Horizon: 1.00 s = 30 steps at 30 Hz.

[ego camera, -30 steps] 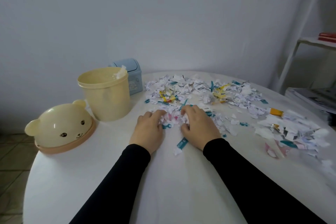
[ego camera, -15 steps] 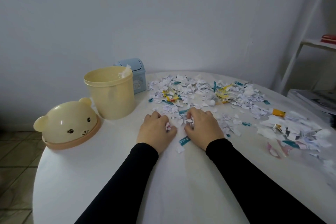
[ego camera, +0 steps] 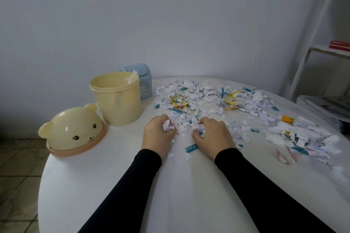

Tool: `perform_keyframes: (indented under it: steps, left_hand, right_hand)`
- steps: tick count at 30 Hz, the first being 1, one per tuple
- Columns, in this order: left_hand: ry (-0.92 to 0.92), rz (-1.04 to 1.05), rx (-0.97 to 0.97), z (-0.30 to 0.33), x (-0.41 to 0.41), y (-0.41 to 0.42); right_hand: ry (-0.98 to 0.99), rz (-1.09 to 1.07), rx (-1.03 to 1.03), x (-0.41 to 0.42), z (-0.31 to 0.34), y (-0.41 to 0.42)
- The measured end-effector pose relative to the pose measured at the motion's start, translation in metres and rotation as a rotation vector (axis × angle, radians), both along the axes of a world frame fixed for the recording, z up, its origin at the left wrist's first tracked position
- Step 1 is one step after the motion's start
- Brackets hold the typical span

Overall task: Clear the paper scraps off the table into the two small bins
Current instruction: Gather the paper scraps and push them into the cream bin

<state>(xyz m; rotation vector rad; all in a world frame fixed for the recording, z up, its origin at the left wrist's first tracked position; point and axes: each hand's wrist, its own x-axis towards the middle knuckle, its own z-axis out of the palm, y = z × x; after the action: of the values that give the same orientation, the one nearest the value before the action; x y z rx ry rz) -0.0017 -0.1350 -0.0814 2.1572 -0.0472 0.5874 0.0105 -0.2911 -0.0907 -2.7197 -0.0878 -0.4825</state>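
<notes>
**Two fists full of paper scraps**

Both hands rest on the round white worktop (ego camera: 106, 185), fingers curled tight around wads of scraps: the left hand (ego camera: 158, 135) near the yellow bin (ego camera: 116, 100), the right hand (ego camera: 213, 135) just beside it. Loose paper scraps (ego camera: 208, 96) cover the far and right side. A blue swing-lid bin (ego camera: 144, 81) stands behind the open yellow one; a bear-face lid (ego camera: 73, 130) lies at the left edge.
</notes>
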Motion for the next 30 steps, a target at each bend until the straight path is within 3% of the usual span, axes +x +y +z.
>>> perform_keyframes:
  steps: [8,18,30]
  left_hand:
    - [0.034,-0.033,-0.104,-0.002,0.001,-0.003]
    - [0.058,0.001,-0.369,0.011,0.000,-0.002]
    - [-0.131,-0.122,-0.280,0.094,0.021,0.046]
  right_hand:
    - [-0.055,0.051,-0.067,-0.008,0.008,-0.002]
    - [-0.257,0.201,0.340,-0.016,0.029,0.001]
    - [-0.418,0.278,0.575,0.020,0.107,0.074]
